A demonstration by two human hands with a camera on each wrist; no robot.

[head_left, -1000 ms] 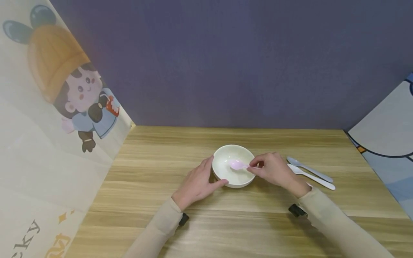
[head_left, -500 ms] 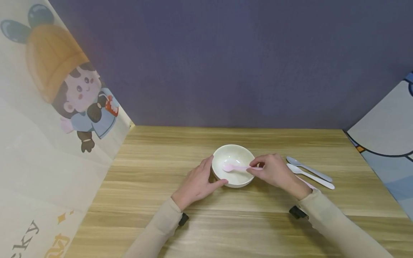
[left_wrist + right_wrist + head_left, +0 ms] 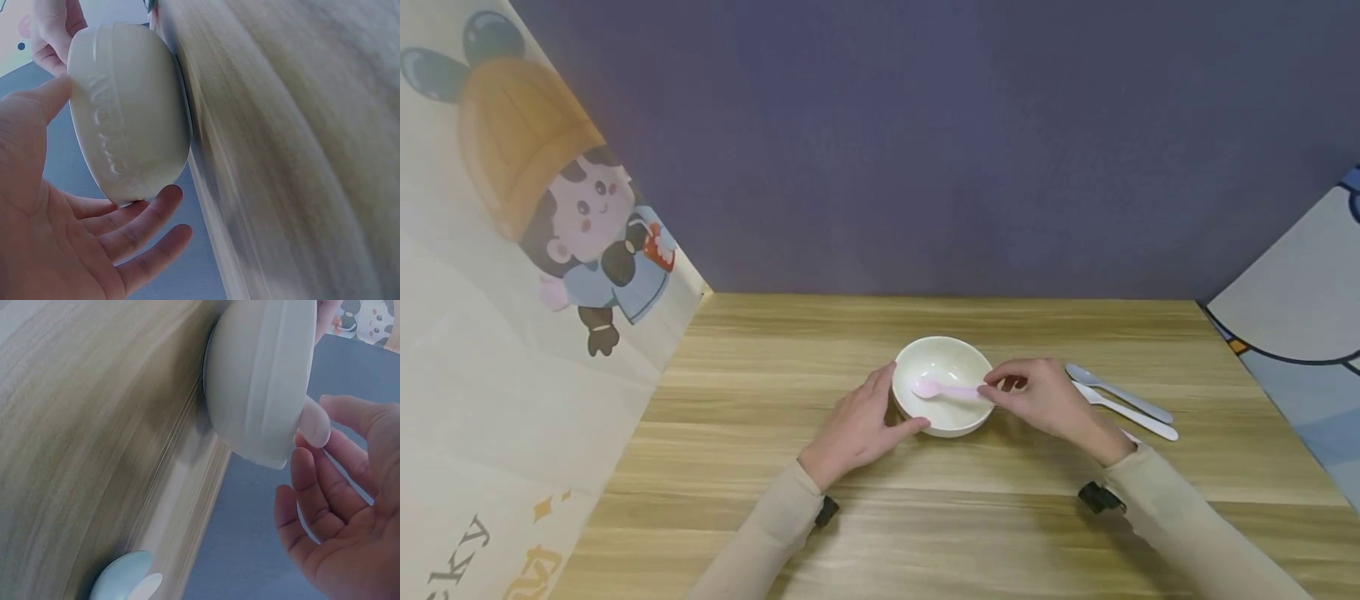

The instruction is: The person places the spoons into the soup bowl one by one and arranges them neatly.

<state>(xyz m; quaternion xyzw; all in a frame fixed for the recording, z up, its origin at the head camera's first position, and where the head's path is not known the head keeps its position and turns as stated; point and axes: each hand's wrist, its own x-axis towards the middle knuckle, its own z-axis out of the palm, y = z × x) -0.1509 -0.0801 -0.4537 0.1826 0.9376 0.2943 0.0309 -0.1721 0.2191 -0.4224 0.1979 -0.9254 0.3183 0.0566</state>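
You have one white bowl (image 3: 955, 421) on the bench (image 3: 790, 350), about midway between its left and right edges and nearer the back edge; one pink spoon (image 3: 928, 388) lies in it, scoop inside and handle over the right rim. Your left hand (image 3: 853, 429) grips the bowl, thumb on the near rim and fingers spread round its left side; your right hand (image 3: 1047, 400) is at the handle's end, thumb and bent fingers narrowly parted around it, though whether a fingertip touches it you cannot tell from these views. Two more spoons lie between the bowl and the bench's right edge, one grey-blue spoon (image 3: 1120, 393) and one white spoon (image 3: 1135, 417), side by side and slanting; one pink tip (image 3: 1132, 436) shows by your right cuff, the rest hidden under your wrist. The bowl's outside carries one row of raised lettering (image 3: 103, 125), too unclear to read; on the left wall, beside one cartoon figure (image 3: 587, 225), you can read dark letters (image 3: 460, 550) ending "cky", with a cut-off orange marking (image 3: 533, 572) below.
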